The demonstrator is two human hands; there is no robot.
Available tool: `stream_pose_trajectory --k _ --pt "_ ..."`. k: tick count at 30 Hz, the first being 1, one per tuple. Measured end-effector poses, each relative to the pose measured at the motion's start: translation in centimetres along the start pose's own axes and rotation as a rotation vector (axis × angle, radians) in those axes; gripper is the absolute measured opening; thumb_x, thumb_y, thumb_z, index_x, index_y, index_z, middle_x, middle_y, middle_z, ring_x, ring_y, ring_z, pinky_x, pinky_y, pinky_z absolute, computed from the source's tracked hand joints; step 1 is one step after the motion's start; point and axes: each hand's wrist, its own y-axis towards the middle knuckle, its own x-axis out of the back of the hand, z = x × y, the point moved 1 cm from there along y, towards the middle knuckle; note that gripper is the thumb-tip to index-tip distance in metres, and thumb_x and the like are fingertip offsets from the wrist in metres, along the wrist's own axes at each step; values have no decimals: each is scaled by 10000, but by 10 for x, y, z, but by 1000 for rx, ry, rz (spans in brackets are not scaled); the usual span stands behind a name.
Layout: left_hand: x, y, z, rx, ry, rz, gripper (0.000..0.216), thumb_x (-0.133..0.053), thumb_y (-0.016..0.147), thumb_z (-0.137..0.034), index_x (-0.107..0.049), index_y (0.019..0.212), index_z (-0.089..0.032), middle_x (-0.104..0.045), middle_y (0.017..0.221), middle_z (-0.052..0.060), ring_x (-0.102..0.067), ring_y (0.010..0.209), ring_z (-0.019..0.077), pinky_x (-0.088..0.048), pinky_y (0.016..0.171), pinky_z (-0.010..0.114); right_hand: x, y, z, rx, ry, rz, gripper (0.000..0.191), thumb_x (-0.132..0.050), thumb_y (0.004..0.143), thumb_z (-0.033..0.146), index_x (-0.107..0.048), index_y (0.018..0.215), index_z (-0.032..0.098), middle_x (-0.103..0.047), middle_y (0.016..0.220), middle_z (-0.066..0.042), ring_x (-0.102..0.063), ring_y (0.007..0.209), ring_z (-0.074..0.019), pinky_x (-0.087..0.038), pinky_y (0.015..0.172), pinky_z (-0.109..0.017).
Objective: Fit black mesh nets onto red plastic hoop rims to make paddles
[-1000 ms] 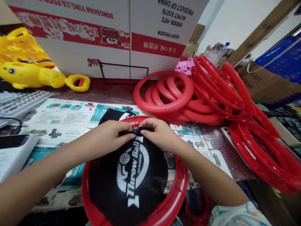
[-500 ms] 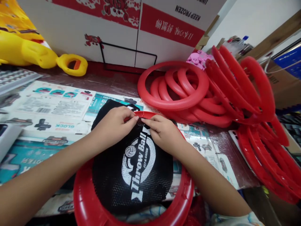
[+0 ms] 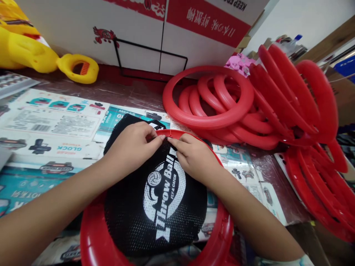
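Note:
A black mesh net (image 3: pixel 144 218) printed "Throw Ball" in white lies across a red plastic ring (image 3: pixel 94 244) in front of me. My left hand (image 3: pixel 133 146) pinches the net's far edge against the ring's far rim, fingers closed. My right hand (image 3: pixel 194 157) pinches the same edge right beside it, fingertips almost touching the left hand's. Part of the net hangs over the ring's far left side.
A heap of red rings (image 3: pixel 219 111) lies at the right, more red rings (image 3: pixel 318 177) beyond the table's right edge. Printed cardboard sheets (image 3: pixel 55 125) cover the table. A yellow toy (image 3: pixel 36 55) and a large white-and-red carton (image 3: pixel 155 33) stand at the back.
The view has dipped and closed in on the ring. Both hands stay pinching the net at the ring's far rim, with the net's edge now over the rim.

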Motion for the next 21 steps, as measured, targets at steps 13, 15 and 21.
stream_pose_trajectory --k 13,15,21 --pt "-1 4 2 33 44 12 253 -532 787 -394 -538 608 -215 -577 665 27 -517 647 198 -358 576 328 3 -2 9 7 -211 72 407 -405 939 159 -596 1299 155 -606 866 -95 -508 720 -179 -405 638 -291" --pt "0 4 3 47 31 21 253 -537 786 -404 -557 623 -211 -583 663 23 -520 628 190 -366 567 321 3 -3 10 20 -206 68 401 -409 939 162 -602 1290 161 -617 873 -95 -517 720 -178 -406 643 -292" --pt "-1 1 4 60 -17 24 206 -548 802 -385 -570 716 -199 -618 746 34 -553 688 202 -402 616 327 7 -4 3 -14 27 5 360 -443 910 142 -653 1201 124 -680 943 -107 -602 811 -187 -471 725 -305"
